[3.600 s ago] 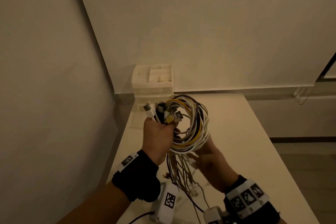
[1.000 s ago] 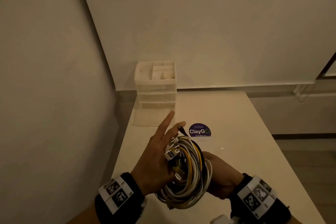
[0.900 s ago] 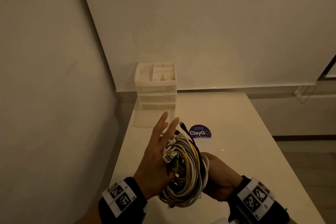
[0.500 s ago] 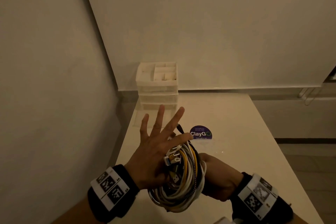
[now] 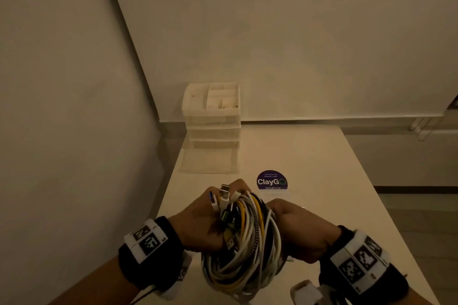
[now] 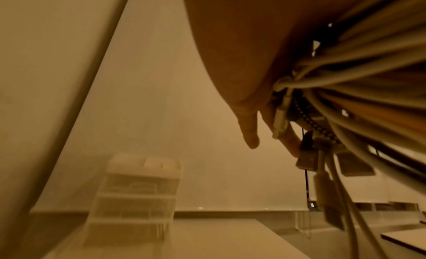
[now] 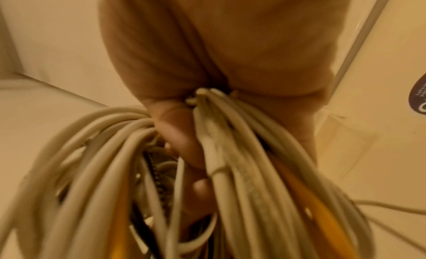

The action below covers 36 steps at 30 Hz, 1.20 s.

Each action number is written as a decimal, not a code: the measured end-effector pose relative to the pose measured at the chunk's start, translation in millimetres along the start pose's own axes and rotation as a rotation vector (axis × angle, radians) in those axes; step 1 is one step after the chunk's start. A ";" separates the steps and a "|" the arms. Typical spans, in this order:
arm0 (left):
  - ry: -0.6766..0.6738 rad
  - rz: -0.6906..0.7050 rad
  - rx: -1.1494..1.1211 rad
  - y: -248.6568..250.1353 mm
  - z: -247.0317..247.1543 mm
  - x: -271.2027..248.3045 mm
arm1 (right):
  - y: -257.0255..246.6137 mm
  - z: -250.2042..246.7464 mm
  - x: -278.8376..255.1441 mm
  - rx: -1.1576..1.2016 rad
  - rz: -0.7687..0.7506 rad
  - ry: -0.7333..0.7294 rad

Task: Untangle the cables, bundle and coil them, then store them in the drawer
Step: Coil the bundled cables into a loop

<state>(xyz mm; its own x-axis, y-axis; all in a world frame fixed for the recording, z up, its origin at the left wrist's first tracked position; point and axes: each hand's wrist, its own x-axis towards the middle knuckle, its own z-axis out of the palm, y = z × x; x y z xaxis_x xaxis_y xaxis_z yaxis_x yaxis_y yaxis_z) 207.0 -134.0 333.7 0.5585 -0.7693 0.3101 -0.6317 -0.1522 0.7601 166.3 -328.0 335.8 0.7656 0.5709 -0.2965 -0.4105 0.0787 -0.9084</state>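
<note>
White, yellow and black-and-white braided strands make up the one coil of cables [image 5: 244,250], held up above the near end of the table [image 5: 322,181] between two hands. Counting the strands is not possible; they overlap too tightly, though one yellow cable and one braided one stand out among many white ones. The left hand [image 5: 200,223] has its fingers curled round the coil's left side, where a cluster of plugs [image 5: 224,197] sticks up past the knuckles; roughly half a dozen connectors show, some hidden behind others. The right hand [image 5: 300,233] is clenched on the coil's right side, with the strands passing through its fist in the right wrist view. Each wrist wears one black band with square printed markers. Farther along the tabletop lies one round dark sticker [image 5: 271,180] reading "ClayG". Beyond it, at the far left corner against the wall, stands one pale plastic drawer unit [image 5: 213,119] with three drawer fronts stacked and a divided tray on top; the lowest drawer [image 5: 209,160] is pulled out toward the hands.
</note>
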 end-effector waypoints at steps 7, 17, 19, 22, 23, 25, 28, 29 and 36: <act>0.305 -0.331 -0.304 -2.9 16.1 3.5 | 2.8 -15.4 8.4 0.246 -0.026 0.101; 0.801 -0.515 -0.461 -25.1 -2.7 29.0 | 18.5 -39.1 -28.3 -0.300 -0.501 0.687; 0.842 -0.581 -0.493 -31.5 -6.7 26.7 | 33.6 -35.6 -26.3 -0.466 -0.267 0.451; 0.832 -0.594 -0.603 -29.8 -5.7 27.9 | 67.7 -20.4 4.4 -0.577 0.132 0.032; 0.819 -0.577 -0.636 -27.1 -4.6 28.8 | 77.2 -12.5 16.8 -0.556 0.243 -0.039; 0.789 -0.543 -0.664 -25.0 -2.1 29.4 | 89.8 0.7 42.4 -0.399 0.331 -0.068; 0.765 -0.566 -0.654 -27.0 0.1 20.7 | 87.5 12.6 60.2 0.297 0.156 0.175; 0.763 -0.578 -0.649 -27.7 0.1 16.4 | 86.8 12.3 62.3 0.528 0.069 0.288; 0.715 -0.714 -0.628 -40.8 -6.1 -24.0 | 49.9 -13.7 47.9 0.882 -0.196 0.504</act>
<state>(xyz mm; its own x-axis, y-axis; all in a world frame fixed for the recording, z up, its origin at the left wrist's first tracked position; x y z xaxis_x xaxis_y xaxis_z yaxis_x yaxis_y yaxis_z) 222.7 -105.5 298.7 0.9762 -0.0830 -0.2002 0.2066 0.0779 0.9753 189.2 -307.8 272.2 0.8931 0.0912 -0.4405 -0.3182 0.8202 -0.4753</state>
